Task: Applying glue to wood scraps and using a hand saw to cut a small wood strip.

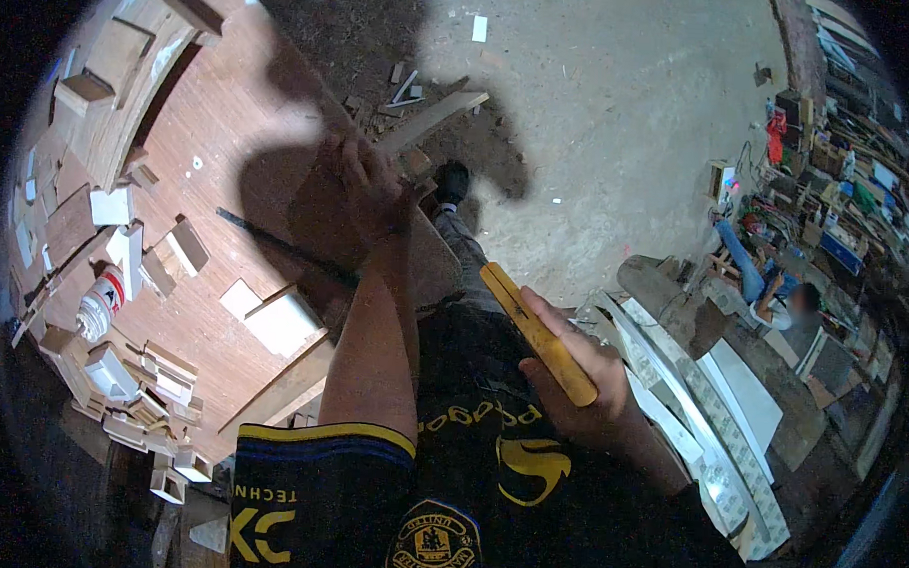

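My left hand (375, 189) is at the right edge of the wooden worktop (262, 202), in deep shadow. Its fingers are bent and closed, but what they press on is hard to make out. A small wood end (420, 187) shows just beside it. A thin dark bar (286, 246) lies on the worktop left of my forearm. In front of my body, my right hand (584, 374) grips a long yellow wooden block tool (541, 337) with a rounded end and a dark slit. Its exact kind does not show. It is held in the air, apart from the left hand.
Small wooden boxes (111, 372), a white bottle with a red label (102, 297) and cut pieces crowd the worktop's left. Offcuts (435, 121) lie on the floor ahead. Long pale strips (695, 433) lean at right; beyond, a person (786, 301) sits among clutter.
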`<state>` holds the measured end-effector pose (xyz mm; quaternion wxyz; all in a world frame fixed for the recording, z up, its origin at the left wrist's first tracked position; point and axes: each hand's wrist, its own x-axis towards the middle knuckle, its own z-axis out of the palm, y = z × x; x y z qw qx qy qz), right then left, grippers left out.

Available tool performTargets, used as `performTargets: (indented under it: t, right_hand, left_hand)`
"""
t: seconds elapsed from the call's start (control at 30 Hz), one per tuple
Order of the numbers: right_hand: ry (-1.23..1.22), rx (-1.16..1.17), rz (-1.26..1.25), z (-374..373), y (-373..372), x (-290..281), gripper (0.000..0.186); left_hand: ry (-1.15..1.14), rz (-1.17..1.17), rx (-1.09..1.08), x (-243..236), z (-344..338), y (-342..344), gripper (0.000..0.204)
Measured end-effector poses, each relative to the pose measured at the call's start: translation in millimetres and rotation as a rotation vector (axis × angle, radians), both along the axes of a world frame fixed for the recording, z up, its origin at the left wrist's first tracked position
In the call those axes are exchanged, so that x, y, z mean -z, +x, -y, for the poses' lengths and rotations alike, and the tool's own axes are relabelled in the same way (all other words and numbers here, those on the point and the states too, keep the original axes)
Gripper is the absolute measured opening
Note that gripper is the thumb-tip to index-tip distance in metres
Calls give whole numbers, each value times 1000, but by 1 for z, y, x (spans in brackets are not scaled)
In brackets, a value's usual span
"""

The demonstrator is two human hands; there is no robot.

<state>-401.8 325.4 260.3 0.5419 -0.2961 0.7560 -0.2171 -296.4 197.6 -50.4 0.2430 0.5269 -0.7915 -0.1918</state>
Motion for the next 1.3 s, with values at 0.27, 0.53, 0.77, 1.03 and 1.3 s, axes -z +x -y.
performTargets:
  t: [0.27, 0.53, 0.77, 1.03, 1.3]
  right_hand:
    - [-183, -30, -201, -21, 6, 48, 62]
    - [115, -26, -62, -19, -2, 31, 61]
    - [-6, -96, -73, -24, -3, 17, 61]
    - [135, -102, -8, -8, -8, 30, 62]
    - [29, -1, -15, -8, -1, 62, 60]
  left_hand:
    - [-34, 7, 44, 11, -3, 0, 27]
    - [1074, 148, -25, -42, 36, -6, 36]
    - [14, 58, -7, 14, -3, 7, 35]
    - [117, -77, -49, 17, -5, 5, 28]
    - [-51, 55, 56, 21, -7, 4, 23]
